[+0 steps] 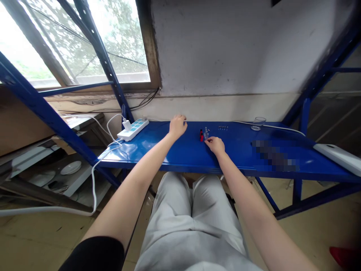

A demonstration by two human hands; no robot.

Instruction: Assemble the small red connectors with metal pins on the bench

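Note:
On the blue tabletop, a small group of clear vials (206, 132) stands beside two small red items (201, 136) with dark upper parts, perhaps little bottles. My right hand (216, 144) is right at the near side of the clear vials. Its thumb and fingers are pinched together, and whatever is between them is too small to make out. My left hand (178, 126) hovers over or rests on the table's far edge, left of the red items. Its fingers are loosely curved and apart, with nothing visible in them. Behind the vials lies a row of several tiny metallic pieces (223, 128).
A white power strip (133, 130) with a plugged-in charger sits at the table's left end. A clear glass (258, 123) stands at the back right, near a white cable. At the right edge lies a white device (338, 156). Blue metal posts (306, 116) frame the table.

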